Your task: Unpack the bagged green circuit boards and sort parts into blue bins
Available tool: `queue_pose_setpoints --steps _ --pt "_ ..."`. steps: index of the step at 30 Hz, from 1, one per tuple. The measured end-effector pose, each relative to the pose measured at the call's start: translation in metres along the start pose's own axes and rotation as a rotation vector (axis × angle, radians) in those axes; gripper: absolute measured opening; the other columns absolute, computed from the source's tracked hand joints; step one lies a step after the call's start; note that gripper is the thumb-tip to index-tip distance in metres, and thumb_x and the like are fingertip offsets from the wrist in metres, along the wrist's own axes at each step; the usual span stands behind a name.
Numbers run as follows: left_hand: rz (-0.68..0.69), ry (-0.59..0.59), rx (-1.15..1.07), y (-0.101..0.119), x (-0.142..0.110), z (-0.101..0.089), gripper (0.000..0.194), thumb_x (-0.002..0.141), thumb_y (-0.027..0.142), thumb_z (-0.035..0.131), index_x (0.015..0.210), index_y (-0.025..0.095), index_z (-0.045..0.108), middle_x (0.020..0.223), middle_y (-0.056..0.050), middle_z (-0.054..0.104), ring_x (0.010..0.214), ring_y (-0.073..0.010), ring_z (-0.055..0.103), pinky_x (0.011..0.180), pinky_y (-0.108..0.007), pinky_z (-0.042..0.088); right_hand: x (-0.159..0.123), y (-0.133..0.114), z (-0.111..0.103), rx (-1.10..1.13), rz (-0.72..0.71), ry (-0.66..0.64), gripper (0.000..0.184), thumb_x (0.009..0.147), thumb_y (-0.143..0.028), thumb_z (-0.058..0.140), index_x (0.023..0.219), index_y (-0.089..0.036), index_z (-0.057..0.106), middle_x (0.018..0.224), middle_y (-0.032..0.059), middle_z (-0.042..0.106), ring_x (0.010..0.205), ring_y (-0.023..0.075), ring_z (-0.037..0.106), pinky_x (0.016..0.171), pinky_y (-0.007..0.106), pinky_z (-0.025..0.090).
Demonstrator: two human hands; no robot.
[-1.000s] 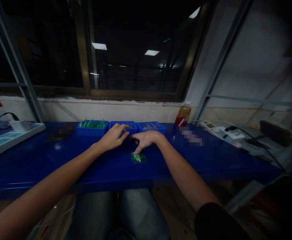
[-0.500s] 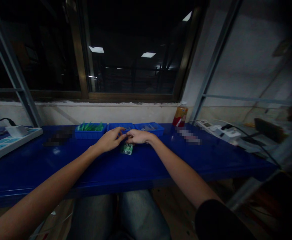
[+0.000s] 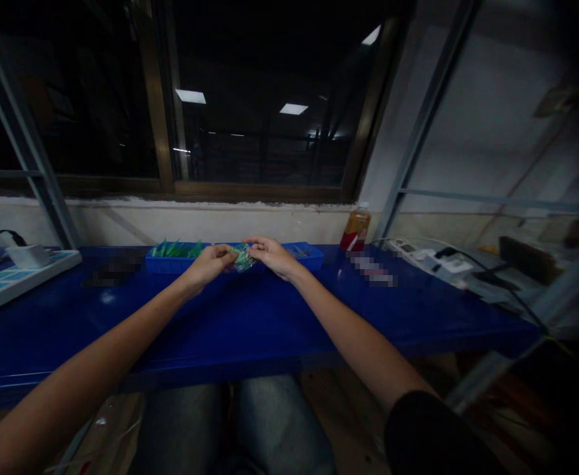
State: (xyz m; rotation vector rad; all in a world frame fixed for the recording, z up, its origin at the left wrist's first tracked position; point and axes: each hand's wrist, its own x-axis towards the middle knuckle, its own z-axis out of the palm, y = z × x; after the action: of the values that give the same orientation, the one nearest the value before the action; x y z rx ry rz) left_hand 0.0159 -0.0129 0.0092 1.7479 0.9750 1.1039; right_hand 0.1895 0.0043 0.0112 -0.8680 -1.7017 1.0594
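Between my two hands, raised above the blue table, is a small green circuit board (image 3: 243, 258) with a glossy sheen, possibly from clear plastic around it. My left hand (image 3: 210, 266) pinches its left edge between thumb and fingers. On the other side my right hand (image 3: 272, 256) grips the upper right edge, thumb near the board's face. Behind the hands stands a row of shallow blue bins. The left bin (image 3: 168, 265) holds green strip-like pieces; the right bin (image 3: 315, 262) is partly covered by my right hand, and the middle one is mostly hidden.
A bottle (image 3: 356, 227) with a red label stands at the back right of the blue table (image 3: 249, 330). White power strips lie at the left (image 3: 36, 274) and right (image 3: 442, 264), with plugs and cables. A dark flat object (image 3: 113, 267) rests left of the bins.
The circuit board has been lifted from low under my hands to between them. My hands have moved slightly apart, and each now grips one side of it.
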Motion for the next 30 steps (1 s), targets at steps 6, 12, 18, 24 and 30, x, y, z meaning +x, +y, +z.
queue_pose_setpoints --steps 6,12,18,24,30 --pt "0.054 -0.027 0.115 -0.004 0.003 -0.004 0.019 0.074 0.031 0.053 0.078 0.013 0.058 0.067 -0.001 0.058 0.063 -0.0118 0.052 0.06 -0.024 0.04 -0.002 0.001 0.004 -0.045 0.08 -0.107 0.012 0.074 -0.022 0.059 0.083 -0.013 0.061 0.068 0.0002 0.061 0.061 0.0088 0.054 0.058 0.021 0.041" --pt "0.066 0.007 0.16 -0.004 0.004 -0.004 0.012 0.069 0.021 0.052 0.074 0.013 0.058 0.062 0.0 0.058 0.06 -0.0117 0.052 0.061 -0.024 0.04 -0.002 0.004 0.008 -0.164 0.0 -0.027 0.011 0.072 -0.023 0.059 0.076 -0.013 0.058 0.061 -0.0027 0.057 0.056 0.0079 0.05 0.056 0.021 0.038" --pt "0.074 -0.006 0.179 -0.005 0.005 -0.006 0.018 0.067 0.016 0.048 0.08 0.013 0.06 0.064 0.0 0.06 0.062 -0.0125 0.054 0.06 -0.024 0.041 0.0 0.005 0.009 -0.199 -0.035 0.021 0.013 0.069 -0.025 0.059 0.074 -0.014 0.057 0.061 -0.0031 0.055 0.056 0.008 0.048 0.056 0.021 0.037" --pt "0.012 0.039 0.134 -0.003 0.006 -0.009 0.023 0.067 0.017 0.046 0.084 0.013 0.061 0.068 -0.001 0.061 0.065 -0.013 0.056 0.06 -0.024 0.04 -0.001 0.003 0.01 -0.217 -0.098 0.056 0.013 0.068 -0.026 0.058 0.075 -0.015 0.055 0.065 -0.0028 0.055 0.061 0.0086 0.05 0.061 0.022 0.04" --pt "0.049 0.103 0.14 -0.001 0.006 -0.011 0.022 0.069 0.031 0.053 0.081 0.014 0.059 0.071 -0.003 0.061 0.064 -0.0135 0.055 0.06 -0.025 0.04 -0.001 0.004 0.011 -0.288 -0.136 0.054 0.012 0.069 -0.026 0.056 0.074 -0.015 0.054 0.068 -0.0021 0.056 0.063 0.0095 0.051 0.065 0.024 0.041"
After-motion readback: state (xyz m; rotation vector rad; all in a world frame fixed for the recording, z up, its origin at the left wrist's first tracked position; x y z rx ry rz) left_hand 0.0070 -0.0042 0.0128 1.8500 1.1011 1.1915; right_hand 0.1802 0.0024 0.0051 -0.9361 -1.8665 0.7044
